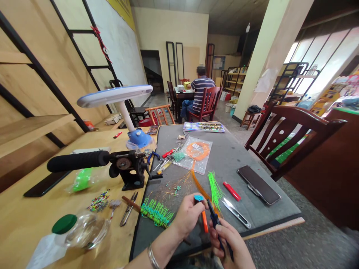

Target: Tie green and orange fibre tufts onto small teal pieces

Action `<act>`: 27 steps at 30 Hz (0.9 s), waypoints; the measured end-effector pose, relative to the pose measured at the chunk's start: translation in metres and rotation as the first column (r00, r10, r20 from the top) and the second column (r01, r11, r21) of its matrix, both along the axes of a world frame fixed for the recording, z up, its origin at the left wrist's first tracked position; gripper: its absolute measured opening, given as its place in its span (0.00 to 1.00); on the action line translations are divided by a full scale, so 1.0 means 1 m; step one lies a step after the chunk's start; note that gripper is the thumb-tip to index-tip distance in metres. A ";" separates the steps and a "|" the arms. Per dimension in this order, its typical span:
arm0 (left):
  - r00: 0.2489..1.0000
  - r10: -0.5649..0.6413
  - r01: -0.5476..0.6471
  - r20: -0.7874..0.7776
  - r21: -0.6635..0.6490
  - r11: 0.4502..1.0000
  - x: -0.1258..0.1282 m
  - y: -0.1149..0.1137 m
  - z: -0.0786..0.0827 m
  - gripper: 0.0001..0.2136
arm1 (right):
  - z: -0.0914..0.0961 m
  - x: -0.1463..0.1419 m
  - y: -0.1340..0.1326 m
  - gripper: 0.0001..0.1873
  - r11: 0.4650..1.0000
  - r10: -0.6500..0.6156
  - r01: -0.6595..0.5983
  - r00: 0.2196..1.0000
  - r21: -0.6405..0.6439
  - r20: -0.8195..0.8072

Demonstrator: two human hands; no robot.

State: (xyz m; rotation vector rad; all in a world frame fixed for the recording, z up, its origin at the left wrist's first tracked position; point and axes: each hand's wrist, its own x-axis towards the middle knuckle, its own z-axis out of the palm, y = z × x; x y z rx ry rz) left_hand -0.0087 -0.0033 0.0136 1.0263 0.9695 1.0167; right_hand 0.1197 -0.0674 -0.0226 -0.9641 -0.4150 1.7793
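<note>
My left hand (188, 217) is closed around an orange-handled tool with a small blue piece (199, 198) at its top. Just right of it, my right hand (230, 243) grips dark-handled pliers (214, 218), whose tip points up toward the blue piece. Both hands hover over the near edge of a grey mat (238, 157). A bundle of green strands (215, 188) and an orange cord (199, 186) lie just beyond my fingers. A row of green and teal pieces (156, 213) lies left of my left hand.
On the mat lie a red lighter (231, 191), snips (236, 213), a phone (258, 184) and a bag of orange cord (196, 152). A black hand-crank tool (126, 168), blue lamp (120, 101), beads (98, 201) and scissors (129, 213) sit left. A person sits at a far table (200, 95). A wooden chair (294, 130) stands right.
</note>
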 end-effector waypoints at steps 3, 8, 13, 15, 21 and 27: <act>1.000 -0.005 0.006 0.019 -0.052 0.999 0.001 -0.001 -0.001 0.03 | 0.008 0.001 0.000 0.19 1.000 0.016 -0.018 0.995 -0.012 -0.099; 0.997 -0.046 0.057 0.069 -0.169 0.984 0.000 -0.003 0.004 0.07 | 0.005 0.007 0.001 0.20 0.999 0.032 -0.030 0.999 0.034 -0.043; 0.994 -0.065 0.081 0.092 -0.191 0.978 -0.001 -0.002 0.004 0.08 | 0.000 0.008 0.001 0.21 0.999 0.010 -0.011 0.999 0.038 0.033; 0.996 -0.041 0.053 0.081 -0.154 0.987 0.000 -0.002 0.001 0.09 | 0.001 0.007 0.000 0.20 0.999 0.006 -0.007 0.999 0.036 0.038; 0.999 -0.019 0.022 0.047 -0.064 0.998 0.005 -0.001 -0.009 0.06 | 0.004 0.001 -0.004 0.20 1.000 -0.020 0.018 0.998 -0.024 -0.057; 0.998 -0.010 0.015 0.058 -0.089 0.996 0.008 -0.001 -0.010 0.04 | 0.007 -0.002 -0.006 0.18 1.000 -0.017 0.014 0.987 -0.023 -0.160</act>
